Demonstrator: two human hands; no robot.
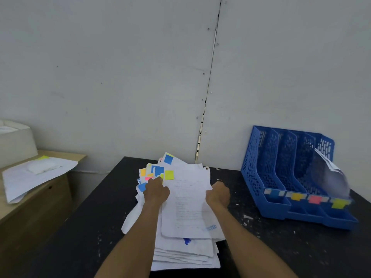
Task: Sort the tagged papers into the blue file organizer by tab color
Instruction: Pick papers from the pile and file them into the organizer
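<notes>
A messy stack of white papers (184, 251) with blue, yellow, orange and pink tabs lies in the middle of the black table (86, 227). My left hand (156, 190) grips the left edge of the top sheet (188, 199), just below its yellow tab (169, 174). My right hand (218, 193) grips the same sheet's right edge. The blue file organizer (281, 177) stands at the right with blue, yellow, pink and yellow-green labels along its front. One curled sheet (329, 175) leans in its rightmost slot.
A wooden cabinet (34, 207) stands left of the table, with loose papers (36, 175) and a white box (16, 141) on top. A grey wall (120, 77) runs close behind the table. White scraps dot the table surface.
</notes>
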